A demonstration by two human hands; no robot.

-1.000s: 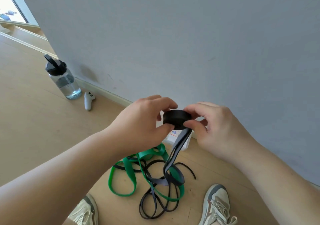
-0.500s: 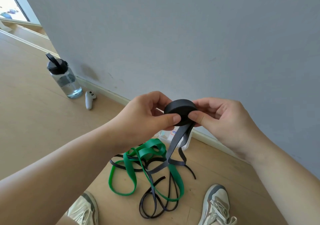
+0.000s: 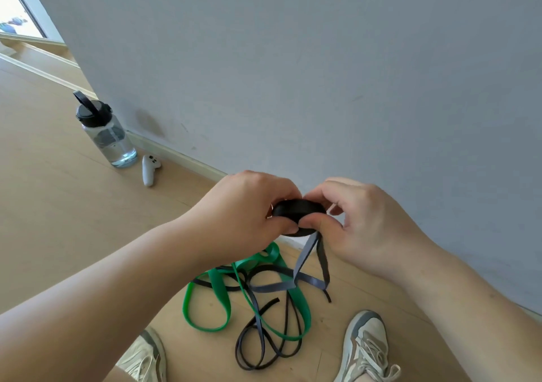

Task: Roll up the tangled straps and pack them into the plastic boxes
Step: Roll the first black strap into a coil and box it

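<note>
A: What is held?

B: A flat black roll of strap (image 3: pixel 299 210) is pinched between the curled fingers of the left hand (image 3: pixel 243 214) and the right hand (image 3: pixel 366 223). Its loose tail (image 3: pixel 305 261) hangs below them towards a flat green strap (image 3: pixel 223 293) tangled on the floor (image 3: pixel 58 205).

A: How is winding best done?

B: The tail should be kept taut and flat, with its edges aligned.
</note>
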